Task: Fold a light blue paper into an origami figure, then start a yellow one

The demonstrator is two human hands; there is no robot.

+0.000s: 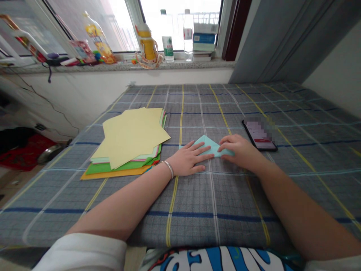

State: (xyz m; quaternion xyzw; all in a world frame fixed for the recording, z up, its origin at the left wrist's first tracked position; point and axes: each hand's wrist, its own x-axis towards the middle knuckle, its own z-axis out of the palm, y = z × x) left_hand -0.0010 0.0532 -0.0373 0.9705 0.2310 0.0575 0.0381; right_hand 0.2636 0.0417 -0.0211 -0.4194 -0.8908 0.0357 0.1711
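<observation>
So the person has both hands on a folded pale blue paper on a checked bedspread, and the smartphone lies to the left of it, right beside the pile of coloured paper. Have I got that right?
Not quite: the smartphone lies to the right of the folded pale blue paper, beyond the right hand, away from the pile of coloured paper, as the head view shows. The rest stands.
</observation>
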